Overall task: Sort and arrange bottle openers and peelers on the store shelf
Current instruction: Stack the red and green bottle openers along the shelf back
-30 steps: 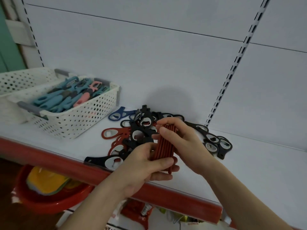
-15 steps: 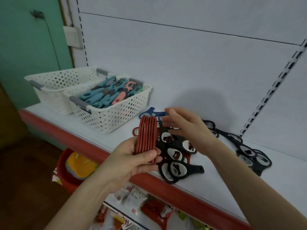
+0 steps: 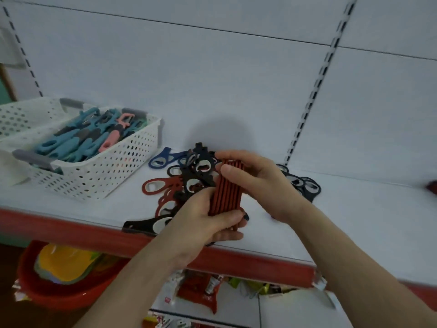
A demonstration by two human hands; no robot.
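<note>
At the left a white basket point(image 3: 101, 183) on the shelf point(image 3: 354, 221) holds the peelers point(image 3: 78, 143), mostly teal with one pink. Right of it lies a loose pile: a blue opener point(image 3: 163, 159) at the far side, a red opener point(image 3: 155, 187) nearer, and a black opener point(image 3: 146, 224) at the near edge.

The left hand point(image 3: 201, 223) grips the near end of the red stack point(image 3: 227, 188), thumb across its face and fingers curled beneath. The stack is held on edge, above the shelf's near part and just right of the pile, with its long axis running near to far. The right hand point(image 3: 257, 183) curls over the far end, thumb pressing the edges.

More black openers point(image 3: 305, 185) lie behind the right wrist. The loose red ones lie left of the grip, nearer the left hand; bare shelf lies right, likely the right hand's side for setting down.
</note>
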